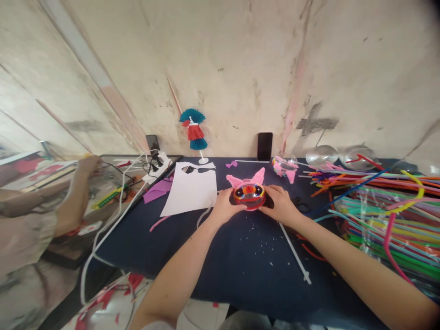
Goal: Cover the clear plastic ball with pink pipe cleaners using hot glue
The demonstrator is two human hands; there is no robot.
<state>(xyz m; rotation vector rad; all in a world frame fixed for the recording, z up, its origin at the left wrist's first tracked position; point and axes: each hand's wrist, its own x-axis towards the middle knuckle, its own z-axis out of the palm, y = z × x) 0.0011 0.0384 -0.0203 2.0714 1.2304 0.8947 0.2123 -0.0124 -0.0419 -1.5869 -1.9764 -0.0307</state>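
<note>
Between my hands is a round, clear craft ball [250,193] with pink fuzzy ears, dark eyes, a red-orange nose and a red band below. My left hand [227,205] grips its left side, thumb along the lower edge. On the other side my right hand [279,201] holds it, the fingers partly hidden behind it. A white stick [294,254] lies on the dark blue table [227,261] below my right wrist. White paper [192,192] with black cut-out shapes lies left of my hands.
Many coloured pipe cleaners [398,229] are heaped at the right. A second pink-trimmed ball [284,166], clear domes [322,156], a phone [265,146] and a paper-fan stand [202,160] line the wall. At left are a power strip [158,167], white cables and another person's arm [74,192].
</note>
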